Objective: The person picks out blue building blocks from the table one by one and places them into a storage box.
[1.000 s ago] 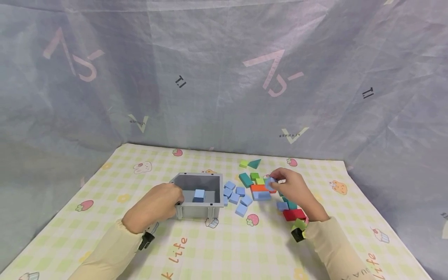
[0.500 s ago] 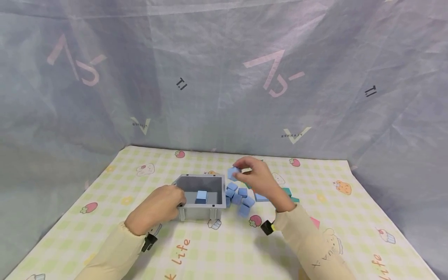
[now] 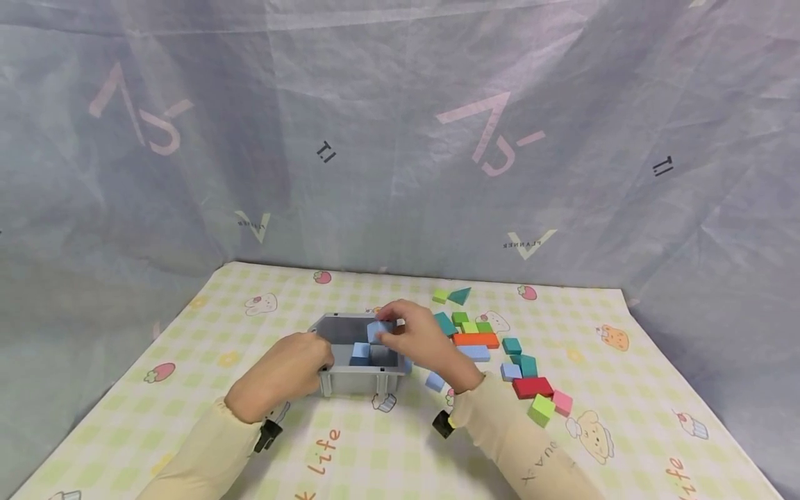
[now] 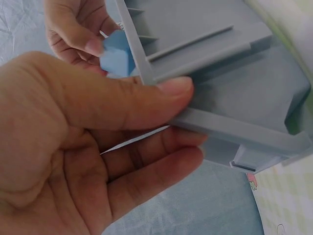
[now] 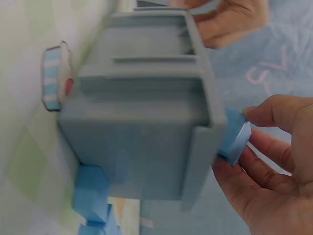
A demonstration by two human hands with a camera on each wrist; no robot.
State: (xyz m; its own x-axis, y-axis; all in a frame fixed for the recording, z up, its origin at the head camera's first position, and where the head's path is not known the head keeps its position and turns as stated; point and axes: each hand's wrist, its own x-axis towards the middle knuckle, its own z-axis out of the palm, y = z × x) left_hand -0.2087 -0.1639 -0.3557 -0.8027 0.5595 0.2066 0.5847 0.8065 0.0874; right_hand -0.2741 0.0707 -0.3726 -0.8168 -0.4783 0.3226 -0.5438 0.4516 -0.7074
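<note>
A grey plastic bin stands on the table, its open top facing up. My left hand grips the rim at its left end; in the left wrist view the thumb lies over the rim with fingers beneath. Over the bin's right part, my right hand pinches a light blue block between thumb and fingers. Another blue block lies inside the bin. In the right wrist view the pinched blue block shows just beyond the rim.
Right of the bin lies a loose blue block, partly behind my right arm. Farther right are an orange bar, a long blue block, a red block and several green and teal blocks. A grey curtain hangs behind the table.
My right hand has carried the blue block leftward from the coloured blocks, past the loose blue ones, to above the bin. My left hand keeps its grip on the rim.
</note>
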